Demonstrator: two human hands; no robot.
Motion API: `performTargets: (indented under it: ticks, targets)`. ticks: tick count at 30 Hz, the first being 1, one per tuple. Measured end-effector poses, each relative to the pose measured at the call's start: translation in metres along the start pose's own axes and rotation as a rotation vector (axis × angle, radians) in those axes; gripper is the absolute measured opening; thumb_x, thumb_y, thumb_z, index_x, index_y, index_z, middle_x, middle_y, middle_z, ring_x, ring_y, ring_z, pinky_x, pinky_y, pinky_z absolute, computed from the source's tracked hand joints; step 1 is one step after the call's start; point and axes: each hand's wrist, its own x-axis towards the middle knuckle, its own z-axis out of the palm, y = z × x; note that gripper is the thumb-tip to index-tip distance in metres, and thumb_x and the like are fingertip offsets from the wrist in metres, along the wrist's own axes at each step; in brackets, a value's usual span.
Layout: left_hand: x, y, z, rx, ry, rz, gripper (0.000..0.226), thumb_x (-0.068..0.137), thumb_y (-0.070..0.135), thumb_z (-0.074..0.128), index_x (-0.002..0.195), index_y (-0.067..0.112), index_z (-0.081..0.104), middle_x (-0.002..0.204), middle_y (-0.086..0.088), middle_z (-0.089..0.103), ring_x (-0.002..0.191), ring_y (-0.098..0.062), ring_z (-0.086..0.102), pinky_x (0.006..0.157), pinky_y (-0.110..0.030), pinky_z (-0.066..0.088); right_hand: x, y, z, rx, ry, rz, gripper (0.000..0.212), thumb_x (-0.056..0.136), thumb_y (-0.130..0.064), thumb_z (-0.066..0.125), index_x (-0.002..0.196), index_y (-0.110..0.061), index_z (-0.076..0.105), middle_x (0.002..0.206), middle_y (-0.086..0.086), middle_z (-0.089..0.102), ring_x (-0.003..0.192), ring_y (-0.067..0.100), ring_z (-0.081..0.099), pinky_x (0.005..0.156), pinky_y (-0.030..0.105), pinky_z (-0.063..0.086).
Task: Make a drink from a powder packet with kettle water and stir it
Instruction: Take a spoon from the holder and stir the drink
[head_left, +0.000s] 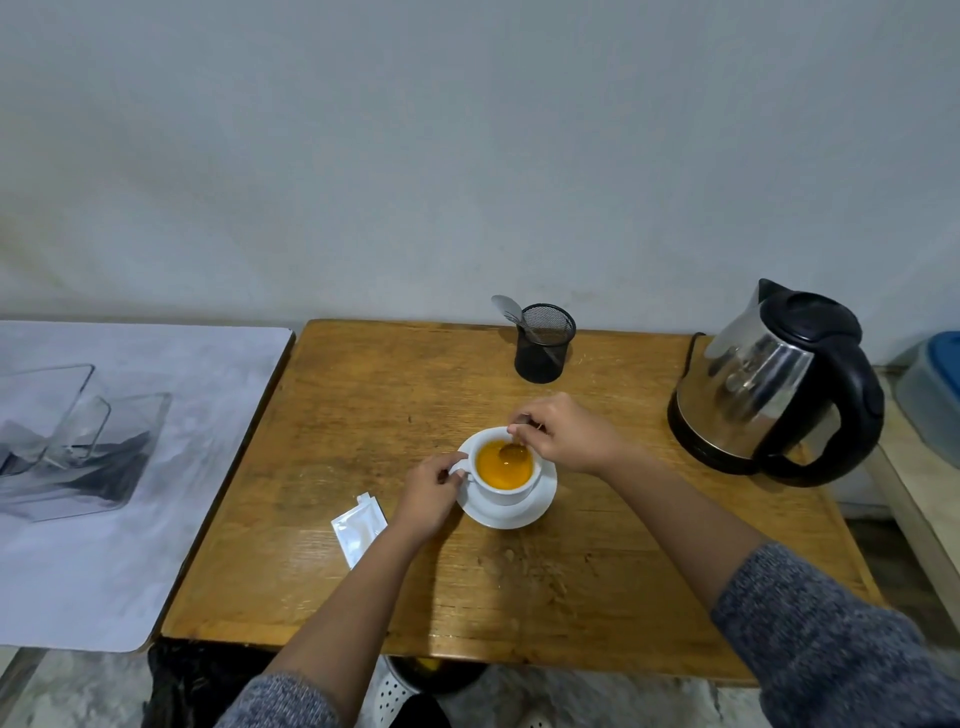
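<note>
Stirring step: right hand (563, 434) grip pinched on spoon (511, 451) in orange drink, left hand (428, 493) grip closed on cup (506, 475) handle, mid-surface; next, presumably lift spoon out cleanly.

Wooden bench (519, 582), worn and scratched, set against a pale wall. On it: white saucer (540, 501) near the middle, bearing a white cup (506, 491) of orange drink; torn white packet (358, 527) lying flat just left of the saucer; black mesh holder (543, 345) at the back edge with a spoon (506, 306) leaning out; steel kettle (769, 384) with black handle at the right rear corner. Beside it on the left, a lower pale surface (104, 561) carrying clear glass containers (67, 441).
</note>
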Motion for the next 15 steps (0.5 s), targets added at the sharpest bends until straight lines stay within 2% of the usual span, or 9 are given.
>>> performTargets:
  ticks: [4, 7, 9, 15]
  targets:
    - [0.001, 0.001, -0.001, 0.028, -0.013, -0.006, 0.027, 0.090, 0.007, 0.052, 0.114, 0.009, 0.062, 0.124, -0.012, 0.058, 0.102, -0.016, 0.049, 0.086, -0.026, 0.037, -0.003, -0.003, -0.001, 0.053, -0.074, 0.019, 0.022, 0.094, -0.024, 0.053, 0.098, -0.011, 0.070, 0.087, 0.003, 0.070, 0.078, 0.016, 0.062, 0.067, 0.032, 0.051]
    - [0.002, 0.001, -0.001, 0.020, -0.017, -0.012, 0.027, 0.089, 0.006, 0.052, 0.114, 0.008, 0.062, 0.124, -0.013, 0.058, 0.103, -0.016, 0.049, 0.086, -0.026, 0.037, -0.003, -0.006, 0.008, 0.126, -0.076, 0.028, 0.020, 0.092, -0.023, 0.056, 0.094, -0.010, 0.071, 0.083, 0.006, 0.072, 0.077, 0.020, 0.065, 0.072, 0.037, 0.054]
    - [0.002, 0.001, -0.001, 0.022, -0.018, -0.012, 0.027, 0.089, 0.006, 0.052, 0.114, 0.008, 0.062, 0.124, -0.013, 0.059, 0.103, -0.016, 0.050, 0.086, -0.026, 0.037, -0.001, -0.009, 0.014, 0.122, -0.060, 0.010, 0.021, 0.093, -0.023, 0.056, 0.093, -0.010, 0.071, 0.085, 0.008, 0.072, 0.079, 0.023, 0.065, 0.073, 0.041, 0.054]
    - [0.002, 0.001, -0.001, 0.016, -0.025, -0.013, 0.028, 0.090, 0.005, 0.052, 0.115, 0.007, 0.062, 0.124, -0.012, 0.058, 0.102, -0.016, 0.050, 0.085, -0.026, 0.037, 0.005, -0.012, 0.012, 0.087, 0.023, 0.022, 0.025, 0.094, -0.025, 0.053, 0.109, -0.011, 0.068, 0.104, 0.008, 0.070, 0.094, 0.020, 0.062, 0.081, 0.038, 0.055]
